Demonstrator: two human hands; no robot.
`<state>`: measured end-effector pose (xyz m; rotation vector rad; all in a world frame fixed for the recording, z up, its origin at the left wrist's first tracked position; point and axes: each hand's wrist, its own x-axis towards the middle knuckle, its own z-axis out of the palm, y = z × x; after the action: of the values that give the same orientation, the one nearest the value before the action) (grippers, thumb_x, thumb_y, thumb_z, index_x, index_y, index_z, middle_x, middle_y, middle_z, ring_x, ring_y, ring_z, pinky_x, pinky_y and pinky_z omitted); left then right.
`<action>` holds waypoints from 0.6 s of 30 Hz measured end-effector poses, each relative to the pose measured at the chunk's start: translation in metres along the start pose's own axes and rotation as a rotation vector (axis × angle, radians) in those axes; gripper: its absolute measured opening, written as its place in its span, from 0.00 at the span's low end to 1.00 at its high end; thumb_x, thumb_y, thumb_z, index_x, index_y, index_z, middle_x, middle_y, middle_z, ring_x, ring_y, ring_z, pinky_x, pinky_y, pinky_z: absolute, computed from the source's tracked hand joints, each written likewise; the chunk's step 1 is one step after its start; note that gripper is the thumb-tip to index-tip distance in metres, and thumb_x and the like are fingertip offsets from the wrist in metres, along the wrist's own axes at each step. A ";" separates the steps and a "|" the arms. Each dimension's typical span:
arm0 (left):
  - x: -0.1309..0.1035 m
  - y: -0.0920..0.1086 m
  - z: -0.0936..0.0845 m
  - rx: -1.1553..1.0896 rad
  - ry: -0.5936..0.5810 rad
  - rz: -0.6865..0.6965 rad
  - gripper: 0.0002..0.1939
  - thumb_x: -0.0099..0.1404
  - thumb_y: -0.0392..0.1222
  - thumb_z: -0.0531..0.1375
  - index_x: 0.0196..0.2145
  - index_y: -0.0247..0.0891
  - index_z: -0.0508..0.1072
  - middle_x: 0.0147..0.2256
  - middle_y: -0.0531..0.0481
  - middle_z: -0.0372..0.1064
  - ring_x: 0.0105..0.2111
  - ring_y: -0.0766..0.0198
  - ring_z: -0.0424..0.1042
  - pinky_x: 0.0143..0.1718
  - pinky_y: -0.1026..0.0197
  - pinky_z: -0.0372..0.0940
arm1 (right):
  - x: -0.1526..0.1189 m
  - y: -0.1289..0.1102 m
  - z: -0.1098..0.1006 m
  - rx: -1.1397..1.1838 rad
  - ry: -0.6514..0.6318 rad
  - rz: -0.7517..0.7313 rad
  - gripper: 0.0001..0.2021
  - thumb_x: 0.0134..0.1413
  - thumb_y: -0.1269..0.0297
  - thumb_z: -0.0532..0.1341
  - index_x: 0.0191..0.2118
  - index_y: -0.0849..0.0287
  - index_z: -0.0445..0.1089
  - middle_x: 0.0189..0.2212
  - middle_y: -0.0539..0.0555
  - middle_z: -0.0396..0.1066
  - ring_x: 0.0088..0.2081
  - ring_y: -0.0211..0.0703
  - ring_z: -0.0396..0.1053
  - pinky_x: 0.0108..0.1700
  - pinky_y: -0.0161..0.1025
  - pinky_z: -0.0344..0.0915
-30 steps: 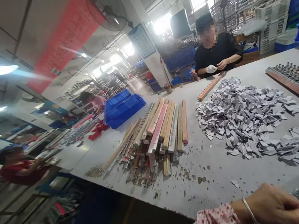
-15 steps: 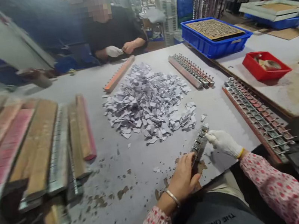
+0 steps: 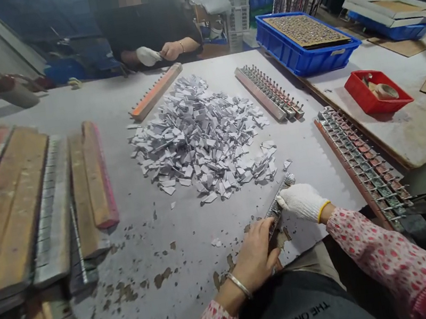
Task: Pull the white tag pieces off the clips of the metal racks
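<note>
A short narrow bar (image 3: 280, 191) with a textured, silvery-grey top lies slanted on the table in front of me. My left hand (image 3: 254, 254), bare with a bangle at the wrist, is closed round the bar's near end. From the right, my right hand (image 3: 303, 203), in a white knitted glove, touches the bar's middle with fingers pressed together. Whatever those fingertips hold, if anything, is hidden. Beyond the bar's far end spreads a heap of small flat white pieces (image 3: 197, 140), a few of them lying loose nearby.
Wooden bars (image 3: 23, 211) are stacked at left. An orange-edged bar (image 3: 157, 91) and bars with metal pins (image 3: 269, 91) lie beyond. More pinned bars (image 3: 363, 168), a red box (image 3: 378, 90) and a blue crate (image 3: 307, 42) stand right. Across the table sits a co-worker (image 3: 151, 23).
My gloved right hand has moved from the bar's far end down and left to its middle. My left hand keeps its grip. The whole view has shifted slightly.
</note>
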<state>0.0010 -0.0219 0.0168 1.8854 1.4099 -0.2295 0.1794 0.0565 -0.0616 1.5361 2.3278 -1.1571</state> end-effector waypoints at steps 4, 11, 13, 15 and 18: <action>0.006 -0.012 -0.007 -0.092 -0.023 0.029 0.26 0.61 0.36 0.58 0.57 0.40 0.59 0.51 0.42 0.65 0.50 0.53 0.65 0.52 0.49 0.64 | 0.006 -0.014 -0.011 -0.018 -0.057 -0.012 0.15 0.63 0.66 0.52 0.39 0.64 0.76 0.36 0.66 0.76 0.41 0.58 0.74 0.40 0.46 0.67; 0.047 -0.055 -0.067 -0.036 0.387 -0.363 0.12 0.61 0.33 0.56 0.44 0.38 0.70 0.46 0.42 0.67 0.44 0.54 0.69 0.44 0.52 0.67 | 0.001 -0.017 0.003 -0.028 -0.010 -0.019 0.17 0.64 0.66 0.50 0.41 0.65 0.75 0.35 0.67 0.76 0.40 0.60 0.75 0.39 0.48 0.68; 0.061 -0.063 -0.084 -0.013 0.455 -0.419 0.12 0.60 0.31 0.58 0.43 0.37 0.69 0.48 0.40 0.66 0.49 0.51 0.66 0.48 0.50 0.64 | 0.004 -0.019 0.011 -0.016 0.005 -0.045 0.19 0.66 0.62 0.48 0.40 0.64 0.75 0.35 0.65 0.76 0.39 0.59 0.75 0.38 0.47 0.68; 0.072 -0.068 -0.093 -0.030 0.487 -0.445 0.13 0.58 0.31 0.60 0.42 0.36 0.68 0.47 0.39 0.67 0.50 0.50 0.66 0.50 0.51 0.62 | 0.005 -0.021 0.014 0.015 -0.011 -0.079 0.20 0.67 0.58 0.47 0.40 0.63 0.74 0.35 0.64 0.76 0.39 0.58 0.74 0.38 0.45 0.66; 0.081 -0.066 -0.094 -0.116 0.519 -0.459 0.10 0.58 0.33 0.62 0.38 0.37 0.68 0.39 0.42 0.70 0.45 0.53 0.70 0.46 0.54 0.64 | 0.003 -0.015 0.012 0.089 -0.032 -0.139 0.21 0.67 0.57 0.45 0.38 0.60 0.73 0.36 0.62 0.76 0.40 0.54 0.74 0.38 0.42 0.64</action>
<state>-0.0534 0.1074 0.0074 1.5622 2.1527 0.1361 0.1617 0.0480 -0.0632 1.3905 2.4262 -1.3231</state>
